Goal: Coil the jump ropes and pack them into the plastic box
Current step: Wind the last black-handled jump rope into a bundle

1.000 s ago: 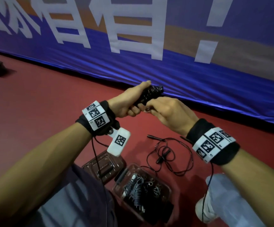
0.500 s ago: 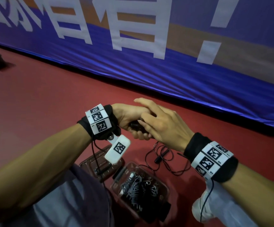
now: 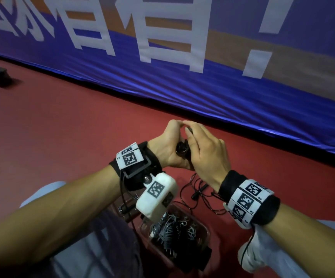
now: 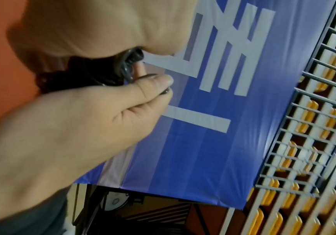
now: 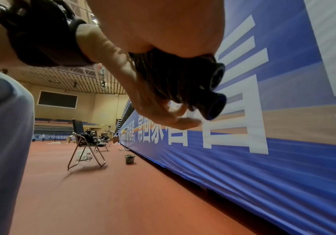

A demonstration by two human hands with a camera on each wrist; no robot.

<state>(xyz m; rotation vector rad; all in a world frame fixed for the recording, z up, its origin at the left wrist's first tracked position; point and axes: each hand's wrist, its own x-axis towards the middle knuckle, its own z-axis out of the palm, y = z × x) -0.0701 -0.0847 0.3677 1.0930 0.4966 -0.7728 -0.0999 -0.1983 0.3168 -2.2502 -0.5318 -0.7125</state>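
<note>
Both hands hold a black jump rope (image 3: 182, 151) wound into a tight bundle, above the red floor. My left hand (image 3: 167, 144) grips the bundle from the left, and in the left wrist view its thumb (image 4: 153, 86) pinches a strand of rope (image 4: 130, 63). My right hand (image 3: 203, 151) curls over the bundle from the right. The right wrist view shows the bundle (image 5: 183, 76) with two handle ends sticking out. The clear plastic box (image 3: 207, 232) sits below my hands with coiled ropes inside. Another black rope (image 3: 199, 194) lies loose on the floor beside it.
The box lid (image 3: 125, 207) lies left of the box, partly behind my left wrist camera. A blue banner (image 3: 202, 93) runs along the floor just beyond my hands. My white shoe (image 3: 252, 255) is at the right. A folding chair (image 5: 86, 147) and small bin (image 5: 129, 159) stand farther off.
One second ago the bundle was held out with its end showing. The hands then came lower and closer, and the right hand now wraps over the bundle, hiding most of it.
</note>
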